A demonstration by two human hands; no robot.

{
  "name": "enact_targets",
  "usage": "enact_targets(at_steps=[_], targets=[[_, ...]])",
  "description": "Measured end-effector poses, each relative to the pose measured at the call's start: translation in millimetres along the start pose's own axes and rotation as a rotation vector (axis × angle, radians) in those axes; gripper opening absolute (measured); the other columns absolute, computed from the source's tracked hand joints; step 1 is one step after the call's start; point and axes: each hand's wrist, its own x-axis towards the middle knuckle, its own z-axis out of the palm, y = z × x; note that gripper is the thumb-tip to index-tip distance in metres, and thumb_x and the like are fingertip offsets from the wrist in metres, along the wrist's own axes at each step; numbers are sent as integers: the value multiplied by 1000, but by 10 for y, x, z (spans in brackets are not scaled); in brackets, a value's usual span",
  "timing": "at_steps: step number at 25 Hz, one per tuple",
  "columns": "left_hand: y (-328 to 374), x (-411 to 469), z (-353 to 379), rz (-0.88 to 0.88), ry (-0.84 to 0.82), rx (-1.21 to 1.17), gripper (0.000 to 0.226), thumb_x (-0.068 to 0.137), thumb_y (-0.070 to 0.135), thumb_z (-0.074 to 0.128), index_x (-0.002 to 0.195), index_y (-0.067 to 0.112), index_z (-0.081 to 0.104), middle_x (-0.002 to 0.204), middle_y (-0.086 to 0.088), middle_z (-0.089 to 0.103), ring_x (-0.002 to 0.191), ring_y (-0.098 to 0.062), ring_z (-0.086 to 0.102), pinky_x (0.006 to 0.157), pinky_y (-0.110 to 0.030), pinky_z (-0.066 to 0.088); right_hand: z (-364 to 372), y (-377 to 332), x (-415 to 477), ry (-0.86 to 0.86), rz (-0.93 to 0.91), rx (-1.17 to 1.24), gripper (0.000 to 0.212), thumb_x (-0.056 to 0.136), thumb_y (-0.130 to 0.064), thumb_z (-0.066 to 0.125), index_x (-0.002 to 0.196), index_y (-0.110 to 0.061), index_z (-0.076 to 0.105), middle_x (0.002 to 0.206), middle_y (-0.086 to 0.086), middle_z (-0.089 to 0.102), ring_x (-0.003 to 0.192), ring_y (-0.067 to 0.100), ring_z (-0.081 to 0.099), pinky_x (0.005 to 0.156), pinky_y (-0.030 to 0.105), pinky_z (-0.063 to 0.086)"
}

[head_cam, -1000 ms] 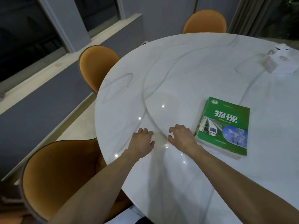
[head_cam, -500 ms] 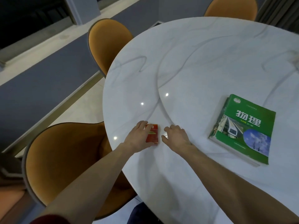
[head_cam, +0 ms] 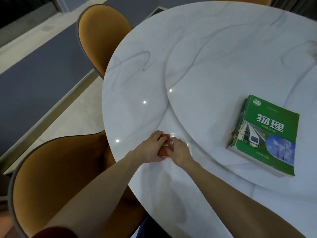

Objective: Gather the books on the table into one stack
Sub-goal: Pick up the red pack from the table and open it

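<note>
The head camera looks down at a round white table (head_cam: pixel 223 48). It is shiny like marble. Two orange chairs (head_cam: pixel 56 172) stand at its edge on the left.

Near the edge of the table, close to the person, both hands meet on a small red book (head_cam: pixel 164 146). It is very little next to the hands. The left hand (head_cam: pixel 151 148) lies over its left side, with fingers bent across the top. The right hand (head_cam: pixel 180 152) presses on its right side. Both hands are touching the small red book, and it looks like they hold it between them. It seems to lie flat on the table, but the hands hide much of it, so I cannot tell for sure if it is lifted.

Well apart from the hands, on the right, lies a big green book (head_cam: pixel 267 134). It has a train and a blue sky picture on the cover. Under it I can see more page edges and a second green edge, so I think it may already sit on top of another book. I cannot count how many.

So the pile on the right looks started. The small red book is not on it yet. I think that is the part left to do: carry the little book over and lay it on top of the green one. I see no other loose books in this view.
</note>
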Motion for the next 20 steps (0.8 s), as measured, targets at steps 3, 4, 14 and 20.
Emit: enact_targets(at_steps=[3, 4, 14, 20], targets=[[5, 3, 5, -7, -7, 1, 75, 76, 49, 68, 137, 15, 41, 143, -8, 38, 136, -22, 33, 101, -41, 47, 31, 0, 9, -4, 72, 156, 34, 89, -11, 54, 123, -7, 51, 110, 16, 67, 102, 30, 62, 89, 39, 53], [1, 7, 4, -8, -10, 8, 75, 76, 50, 67, 137, 15, 41, 143, -7, 39, 135, -22, 33, 101, -42, 47, 31, 2, 5, 2, 92, 195, 35, 89, -10, 54, 124, -7, 51, 110, 16, 67, 102, 30, 63, 89, 38, 53], [316, 144, -169, 95, -20, 54, 73, 76, 41, 69, 138, 17, 40, 143, -7, 36, 133, -24, 33, 106, -37, 41, -361, 129, -208, 132, 136, 372, 37, 87, -4, 58, 123, -11, 56, 99, 14, 63, 83, 23, 59, 73, 27, 48], [741, 329, -347, 195, 31, 32, 74, 76, 40, 69, 139, 14, 39, 146, -10, 32, 137, -25, 29, 109, -38, 38, -795, 231, -412, 280, 131, 358, 36, 85, -1, 57, 121, -8, 58, 107, 17, 65, 97, 31, 64, 89, 39, 54]])
